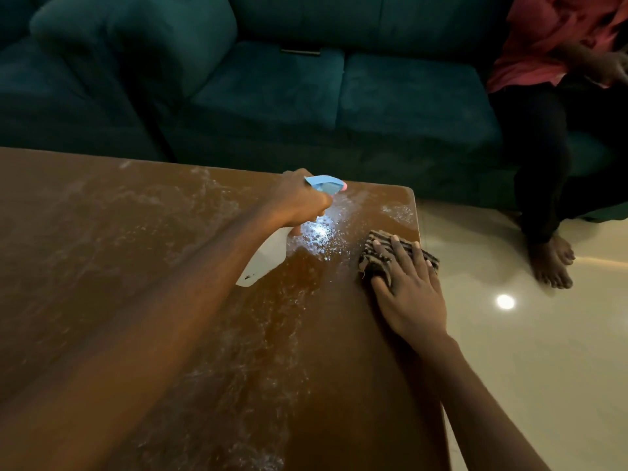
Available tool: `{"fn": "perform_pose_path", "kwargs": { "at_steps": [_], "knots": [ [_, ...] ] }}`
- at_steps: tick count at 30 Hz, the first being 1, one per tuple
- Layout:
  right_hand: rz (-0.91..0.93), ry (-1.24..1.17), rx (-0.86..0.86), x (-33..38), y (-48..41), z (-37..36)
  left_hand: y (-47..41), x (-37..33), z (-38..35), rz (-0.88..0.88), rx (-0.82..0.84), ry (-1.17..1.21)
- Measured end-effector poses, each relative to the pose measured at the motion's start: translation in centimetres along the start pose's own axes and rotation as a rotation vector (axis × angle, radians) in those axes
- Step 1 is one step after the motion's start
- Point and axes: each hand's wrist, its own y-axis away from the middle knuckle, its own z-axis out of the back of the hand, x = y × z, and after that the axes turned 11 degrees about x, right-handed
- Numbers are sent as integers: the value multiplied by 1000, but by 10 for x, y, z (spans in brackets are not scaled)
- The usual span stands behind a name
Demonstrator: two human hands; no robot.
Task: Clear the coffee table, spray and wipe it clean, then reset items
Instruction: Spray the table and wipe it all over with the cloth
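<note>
The left hand grips the spray bottle, its nozzle aimed at the far right corner of the wet table, while the right hand rests flat on the cloth just beside, probably ready for wiping.

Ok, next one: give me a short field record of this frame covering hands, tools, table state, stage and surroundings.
left hand: grips spray bottle, nozzle aimed towards the far right corner
right hand: fingers straight, pressing striped cloth flat near the right edge
coffee table: droplets and wet streaks, thickest below the nozzle
stage: spraying, wiping likely next
surroundings: teal sofa behind; seated person at right
</note>
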Motion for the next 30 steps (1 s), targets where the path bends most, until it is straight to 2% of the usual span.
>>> {"fn": "perform_pose_path", "kwargs": {
  "at_steps": [4, 8, 12, 16, 18, 20, 25, 27, 30],
  "knots": [
    [-125, -99, -6, -9, -56, 19, 5, 9, 10, -32, -53, 129],
    [-115, -59, -10, 9, -124, 36, 13, 15, 16, -49, -104, 231],
    [54, 39, 15, 40, -147, 34, 18, 14, 19, -47, -121, 257],
    [287, 117, 68, 38, -100, 22, 17, 19, 25, 0, -154, 299],
    [323, 129, 83, 23, -72, 19, 16, 24, 27, 3, -166, 330],
    [265, 108, 75, 5, -66, 22, 16, 27, 27, -3, -169, 341],
    [-60, -18, 4, -8, -129, 41, 18, 25, 24, -26, -166, 277],
    [-63, -4, -3, 10, -153, 42, 19, 22, 23, -35, -138, 243],
    [67, 41, 21, 37, -163, 39, 19, 18, 20, -49, -123, 243]
  ]
}}
